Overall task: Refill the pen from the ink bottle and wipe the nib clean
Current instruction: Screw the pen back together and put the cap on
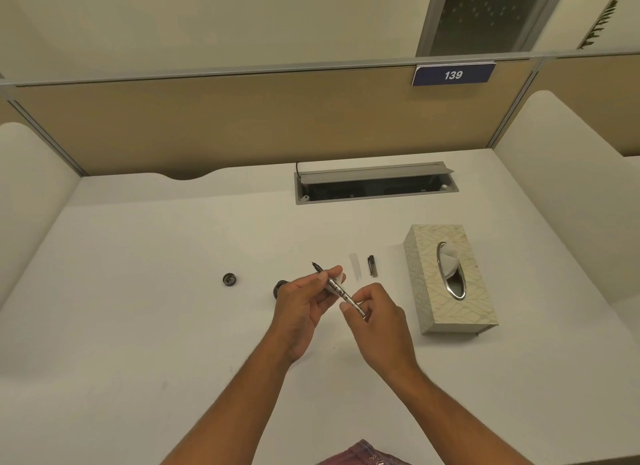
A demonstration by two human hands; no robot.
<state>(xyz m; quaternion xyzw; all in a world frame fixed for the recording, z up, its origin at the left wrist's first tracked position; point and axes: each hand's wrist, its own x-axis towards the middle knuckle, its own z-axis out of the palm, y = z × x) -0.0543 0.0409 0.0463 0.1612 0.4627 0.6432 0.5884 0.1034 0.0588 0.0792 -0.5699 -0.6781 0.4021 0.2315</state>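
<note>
Both hands hold a slim pen (pixel 335 286) above the white desk (pixel 156 308), its dark nib pointing up and to the left. My left hand (pixel 304 308) grips the front section just behind the nib. My right hand (pixel 377 317) pinches the silver rear end between fingertips. The dark ink bottle (pixel 280 287) stands on the desk right behind my left hand, mostly hidden by it. Its round black lid (pixel 229 279) lies apart to the left. A clear pen barrel (pixel 355 266) and a dark pen cap (pixel 372 266) lie side by side to the right.
A patterned tissue box (pixel 450 284) with a tissue showing in its oval slot stands at the right. An open cable tray (pixel 375 184) is set into the desk at the back. Partition walls enclose the desk on three sides.
</note>
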